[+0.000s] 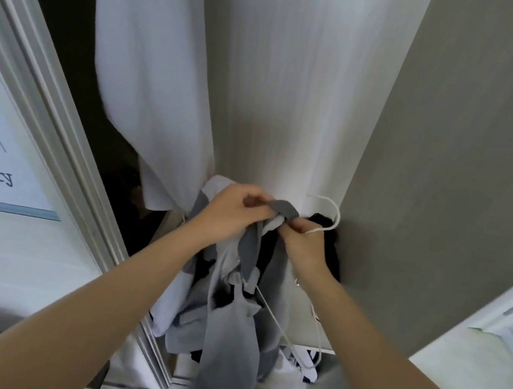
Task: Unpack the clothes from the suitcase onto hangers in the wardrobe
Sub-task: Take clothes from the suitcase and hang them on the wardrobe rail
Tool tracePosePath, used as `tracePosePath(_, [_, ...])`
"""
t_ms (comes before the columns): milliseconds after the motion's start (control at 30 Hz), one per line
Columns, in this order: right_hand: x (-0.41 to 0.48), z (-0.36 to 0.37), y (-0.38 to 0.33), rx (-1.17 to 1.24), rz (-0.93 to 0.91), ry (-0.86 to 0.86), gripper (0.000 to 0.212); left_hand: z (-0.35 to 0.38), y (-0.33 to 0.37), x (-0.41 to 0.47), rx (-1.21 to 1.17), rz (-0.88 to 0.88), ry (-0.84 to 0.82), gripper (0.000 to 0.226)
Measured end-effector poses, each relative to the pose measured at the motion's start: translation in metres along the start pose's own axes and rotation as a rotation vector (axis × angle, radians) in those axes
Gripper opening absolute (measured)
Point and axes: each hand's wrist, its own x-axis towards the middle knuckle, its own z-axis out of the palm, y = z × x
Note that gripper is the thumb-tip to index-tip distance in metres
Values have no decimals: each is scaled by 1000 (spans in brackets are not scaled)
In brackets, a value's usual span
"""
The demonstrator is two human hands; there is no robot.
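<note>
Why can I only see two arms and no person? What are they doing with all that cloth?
The camera sits on the person's head, so the picture shows what they see: just their own two arms stretching out in front. No table shows here; everything hangs. The left hand grips the top of a bunched grey and white cloth garment, its fingers curled round a dark grey strip. The right hand grips the same garment, right where a thin white hanger hook sticks up. Behind on the left hangs a large white cloth.
</note>
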Motion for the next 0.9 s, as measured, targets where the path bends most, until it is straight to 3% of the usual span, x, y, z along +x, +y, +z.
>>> tracePosePath(67, [5,-7,-3,103,26,-9,10,-17,-13,-6,134,38,-84,21])
tracePosePath(167, [7,-14,-10,156,20,-58,25,-39,-23,-7,469,314,186,29])
tracePosePath(233, [7,-15,-19,151,-7,-107,34,-41,-17,-4,692,474,190,35])
tracePosePath(300, [4,-14,-30,134,-52,-150,35,-36,-11,1,853,443,36,43])
tracePosePath(367, [4,-15,-39,78,-102,-154,27,-30,-10,4,904,382,9,47])
tracePosePath(500, [8,-22,-36,-53,-183,-129,5,-25,-23,6,728,311,118,19])
tracePosePath(633, [10,-40,-3,-265,-302,126,25,-26,-43,5,681,159,239,18])
tracePosePath(700, [2,-46,24,-317,-328,204,22,-29,-49,4,645,104,290,17])
tracePosePath(800, [-15,-36,74,-435,-85,60,23,-31,-50,0,629,75,344,17])
tracePosePath(900, [-24,-22,111,-448,249,-94,6,-31,-47,-7,608,70,356,17])
